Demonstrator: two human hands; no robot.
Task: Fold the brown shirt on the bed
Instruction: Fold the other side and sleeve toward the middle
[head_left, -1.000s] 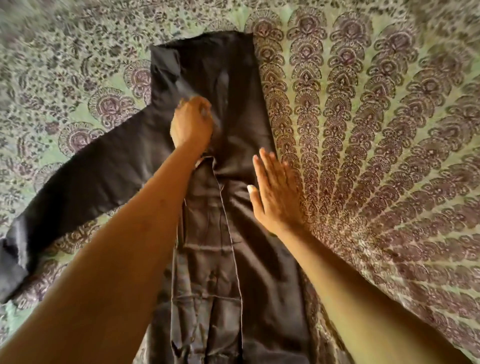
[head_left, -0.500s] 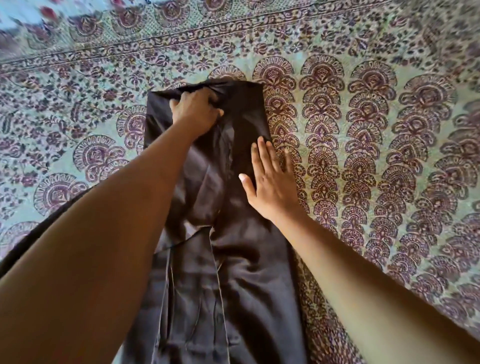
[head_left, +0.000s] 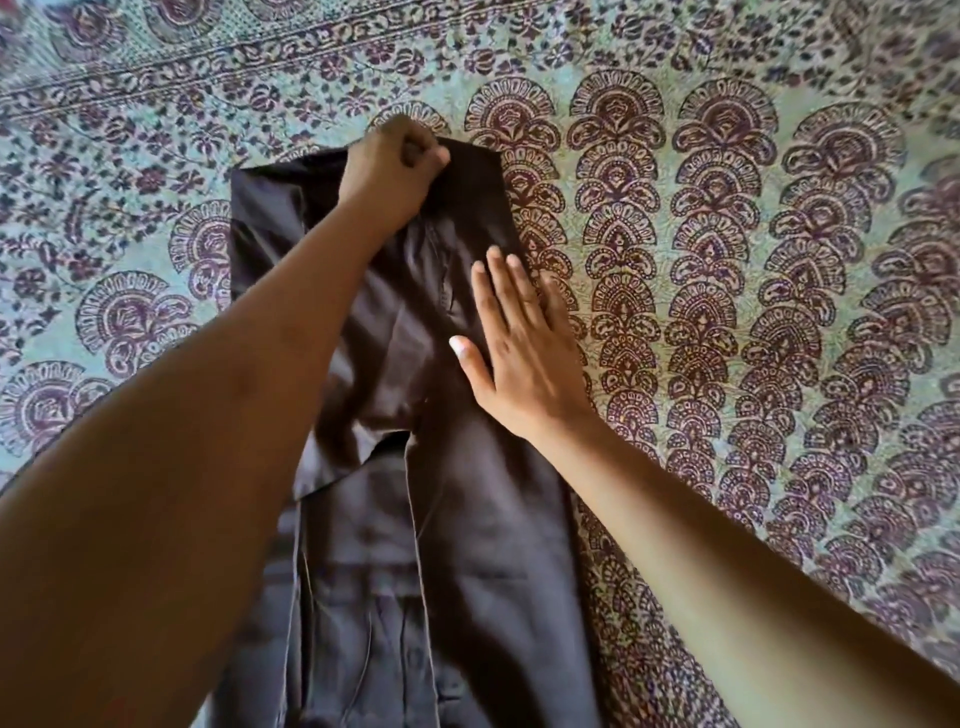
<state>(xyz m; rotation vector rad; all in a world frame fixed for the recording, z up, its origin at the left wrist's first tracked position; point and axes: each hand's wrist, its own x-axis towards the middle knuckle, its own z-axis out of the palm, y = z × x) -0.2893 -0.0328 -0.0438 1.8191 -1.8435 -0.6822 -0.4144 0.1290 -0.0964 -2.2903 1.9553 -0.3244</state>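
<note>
The dark brown shirt (head_left: 467, 519) lies lengthwise on the bed as a narrow strip, running from the bottom edge up to the middle. A sleeve is folded in over the body. My left hand (head_left: 389, 166) is closed in a fist on the shirt's far top edge, pinching the cloth. My right hand (head_left: 519, 348) lies flat with fingers together on the shirt's right side, pressing it down. My left forearm hides much of the shirt's left half.
The bed is covered by a pale green sheet (head_left: 727, 260) printed with maroon fan and flower motifs, with a banded border (head_left: 156, 67) along the far side.
The sleeve that stretched out to the left now lies folded over the body. My left hand has travelled up to the shirt's top edge. My right hand stays pressed on the right side.
</note>
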